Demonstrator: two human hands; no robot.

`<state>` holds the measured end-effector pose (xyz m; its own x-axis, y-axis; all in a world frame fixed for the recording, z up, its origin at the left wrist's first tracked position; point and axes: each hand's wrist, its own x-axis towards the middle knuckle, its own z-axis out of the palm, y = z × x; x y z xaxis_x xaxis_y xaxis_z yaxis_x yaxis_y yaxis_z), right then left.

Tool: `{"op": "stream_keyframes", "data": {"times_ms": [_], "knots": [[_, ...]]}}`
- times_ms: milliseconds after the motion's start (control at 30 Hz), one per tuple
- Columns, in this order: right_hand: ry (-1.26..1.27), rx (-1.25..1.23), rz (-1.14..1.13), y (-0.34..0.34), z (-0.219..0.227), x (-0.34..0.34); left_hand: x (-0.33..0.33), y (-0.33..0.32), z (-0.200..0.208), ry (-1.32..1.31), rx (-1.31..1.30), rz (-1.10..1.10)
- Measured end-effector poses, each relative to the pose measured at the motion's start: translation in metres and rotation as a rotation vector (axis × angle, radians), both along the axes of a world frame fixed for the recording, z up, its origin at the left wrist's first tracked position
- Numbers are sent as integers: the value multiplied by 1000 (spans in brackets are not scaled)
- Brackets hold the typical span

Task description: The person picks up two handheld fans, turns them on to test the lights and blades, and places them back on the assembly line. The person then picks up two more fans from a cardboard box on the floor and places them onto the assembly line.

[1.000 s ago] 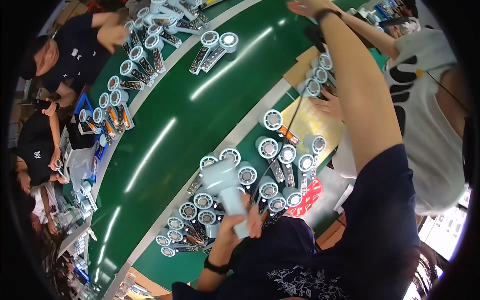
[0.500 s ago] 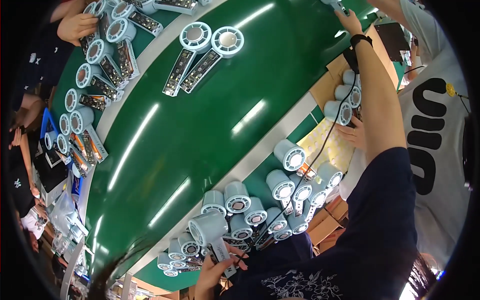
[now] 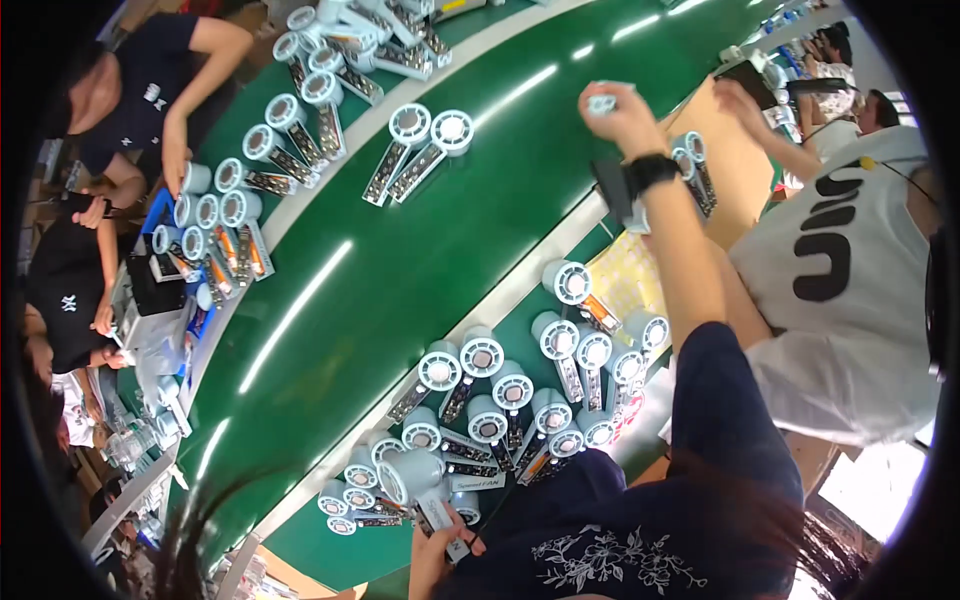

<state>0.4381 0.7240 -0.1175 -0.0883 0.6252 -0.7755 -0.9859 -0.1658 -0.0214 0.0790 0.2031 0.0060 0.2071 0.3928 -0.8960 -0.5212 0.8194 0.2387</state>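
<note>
My left hand [image 3: 437, 550] is closed around the handle of a light-blue handheld fan [image 3: 412, 476]. That fan's round head points up and to the left, near the table's front edge. My right arm is stretched far forward over the green belt, a black watch on its wrist. In my right hand [image 3: 628, 122] the fingers are closed around a small light-blue part [image 3: 601, 104], seen mostly end-on. Several fans with bare circuit boards [image 3: 486, 420] stand and lie in rows just beyond my left hand. Beside my right wrist hangs a blurred dark object [image 3: 613, 190].
Two opened fans [image 3: 410, 150] lie on the green conveyor belt [image 3: 350, 320]. Along its far side more fans [image 3: 285, 125] are lined up by a co-worker [image 3: 150, 90]. At my right sits a person in a grey shirt [image 3: 840, 290]. Cardboard [image 3: 730, 150] and a yellow tray [image 3: 628, 275] are nearby.
My right hand has swung left and nearer, over the belt, with the light-blue part in it. My left hand still grips its fan. The view has turned to the right.
</note>
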Motion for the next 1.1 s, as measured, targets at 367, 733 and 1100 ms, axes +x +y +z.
{"op": "stream_keyframes", "data": {"times_ms": [367,733,1100], "knots": [[-346,777,765,-383,225,-143,-66,-185,31,298,-162,-572],[-529,655,776,-646,197,-211,-101,-260,-14,344,690,254],[-695,871,759,-715,214,-242,-54,-243,62,82,994,339]]}}
